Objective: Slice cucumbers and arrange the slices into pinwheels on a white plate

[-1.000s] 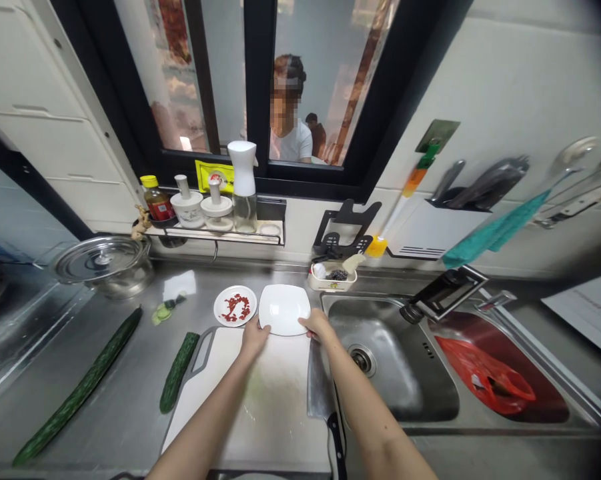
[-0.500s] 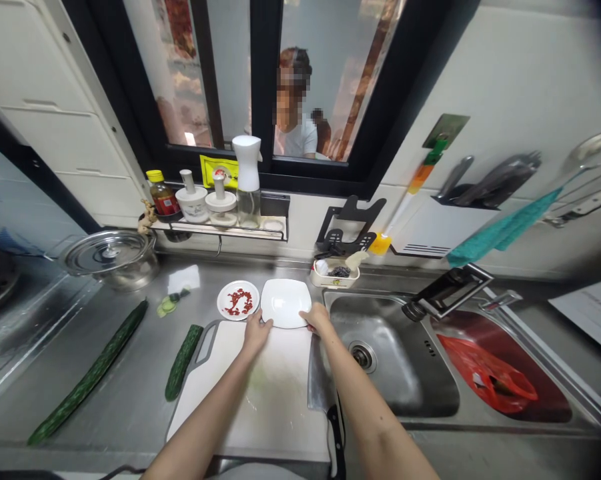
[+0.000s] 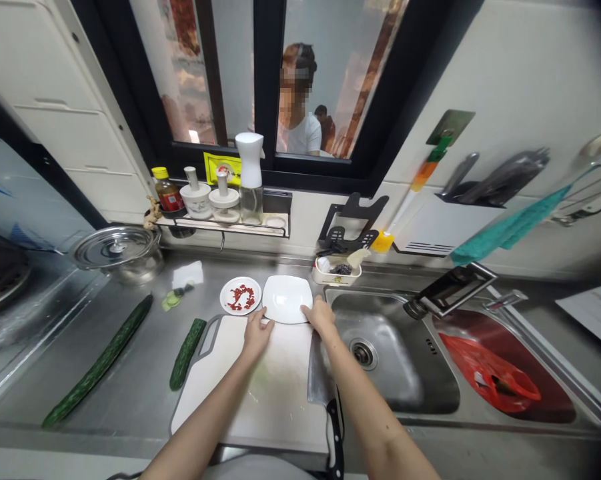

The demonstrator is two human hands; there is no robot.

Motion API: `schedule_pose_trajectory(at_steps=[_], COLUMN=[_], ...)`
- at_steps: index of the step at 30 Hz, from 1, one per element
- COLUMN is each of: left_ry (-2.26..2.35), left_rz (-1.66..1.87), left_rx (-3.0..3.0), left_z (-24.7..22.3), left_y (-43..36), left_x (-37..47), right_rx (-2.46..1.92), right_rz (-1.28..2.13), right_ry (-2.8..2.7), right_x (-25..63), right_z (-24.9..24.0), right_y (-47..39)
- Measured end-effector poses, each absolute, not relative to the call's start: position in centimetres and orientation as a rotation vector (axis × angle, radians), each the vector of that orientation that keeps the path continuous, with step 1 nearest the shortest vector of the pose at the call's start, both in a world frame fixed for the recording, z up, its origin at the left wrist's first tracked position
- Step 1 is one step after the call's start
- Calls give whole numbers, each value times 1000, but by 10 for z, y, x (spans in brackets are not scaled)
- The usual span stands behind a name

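A white squarish plate (image 3: 287, 299) sits at the far edge of the white cutting board (image 3: 270, 400). My left hand (image 3: 257, 333) is at the plate's near left corner, its thumb and forefinger around the rim. At the near right corner, my right hand (image 3: 321, 316) grips the rim with its thumb on top. Close beside the plate on the left is a small white dish (image 3: 241, 296) with chopped red pieces. A kitchen knife (image 3: 334, 427) with a black handle lies along the board's right edge, partly behind my right forearm.
Left of the board lie a short cucumber piece (image 3: 187, 353) and a long cucumber (image 3: 100, 363), with green slices (image 3: 173, 299) beyond. A lidded pot (image 3: 120, 255) stands back left. On the right is a steel sink (image 3: 400, 380) holding a red bag (image 3: 490, 373) in its second basin.
The view has shifted slightly. Both hands stay at the plate's near corners, and the plate keeps its place beside the small dish.
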State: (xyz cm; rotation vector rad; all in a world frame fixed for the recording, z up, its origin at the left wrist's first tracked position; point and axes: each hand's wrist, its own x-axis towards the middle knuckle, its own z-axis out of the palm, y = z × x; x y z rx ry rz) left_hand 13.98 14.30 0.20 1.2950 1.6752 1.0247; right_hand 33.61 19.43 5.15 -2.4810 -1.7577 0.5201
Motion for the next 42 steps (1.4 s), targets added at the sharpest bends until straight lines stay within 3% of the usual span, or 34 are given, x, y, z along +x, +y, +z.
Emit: schedule_pose_trajectory(at_steps=[10,16,23,29,37,42], left_ry=[1780,2132,2480,2451,2265,2267], left_rz=[1177,1100,664,482,426,563], left_rx=[1341,1473,1442,1335,1345,1316], left_z=[18,20,16,7,-4,4], left_y=[116,107,94,90,92,89], left_x=[74,15,-23,-44,-58,-54], right_rx=[-2688,-2526,-2386,-2587,-2612,-2641], right_rz=[455,125,420,759,833,844], right_ry=[-1590,-1692,-1847,-1805,-1765,-1769], right_x=[403,437,407,376,366,364], right_z=[47,27,43,57,60,61], right_y=[113,64,31,16,11,10])
